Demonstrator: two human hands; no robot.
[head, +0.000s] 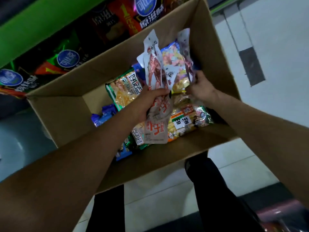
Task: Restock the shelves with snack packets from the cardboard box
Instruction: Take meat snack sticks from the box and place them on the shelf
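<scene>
An open cardboard box point(167, 158) stands on the floor in front of me, holding several snack packets. My left hand point(147, 101) grips a bunch of pale meat-snack packets point(154, 69) with red print, held above the box's middle. My right hand point(201, 88) pinches another pale meat-snack packet point(184, 47) by its lower end, just right of the bunch. Under them lie a yellow corn-snack bag point(124, 87), a green-edged rice-cracker bag point(189, 121) and blue wrapped packets point(104, 114).
A shelf with a green edge point(33, 30) runs along the upper left, stocked with dark chip bags point(147, 14). White floor tiles point(275, 30) lie to the right. My dark-trousered legs point(209, 181) stand below the box. A pinkish object point(280, 213) sits at the bottom right.
</scene>
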